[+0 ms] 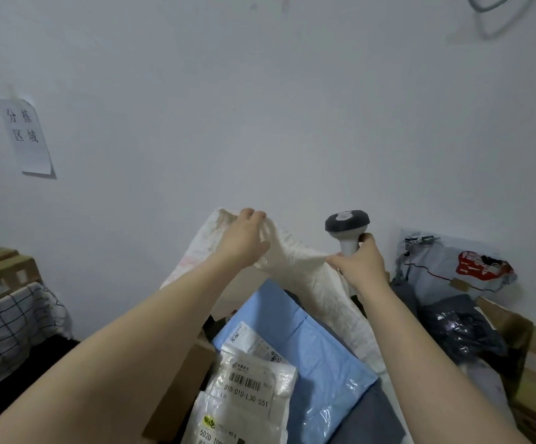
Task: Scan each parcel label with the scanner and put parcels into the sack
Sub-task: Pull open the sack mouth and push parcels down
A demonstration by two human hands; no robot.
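Far left: paper sign [24, 136] taped to the wall, handwritten characters 分拣区域. Below it, cardboard boxes [0, 274] sit on a checked cloth [13, 328].

Left hand [244, 241]: raised, fingers curled over the top edge of the white woven sack [292, 261], fabric bunched in the grip. The sack's rim is held up in front of the wall, stretched between the two hands. Faint pink print on its left face, unreadable.

Below, between the forearms, the parcels lie overlapping. White parcel [250, 386] has a barcode label reading "010-010-L30 551". Lower white parcel [228, 427], at the bottom edge, has a green-and-yellow logo and text starting "5020 T" — the rest is cut off. Both lie on a blue parcel [317, 357] with a white label, print too small to read. A brown cardboard flap [180, 386] is just left of them.

Right hand [361, 264]: fingers wrapped round the pale handle of the scanner [347, 224], its dark head upright above the fist. The thumb side of this hand also touches the sack's rim.

Right: grey parcel [452, 267] leaning on the wall, red printed graphic, corner label unreadable. In front of it is a dark plastic bag [462, 328], beside an open cardboard box [510, 322].
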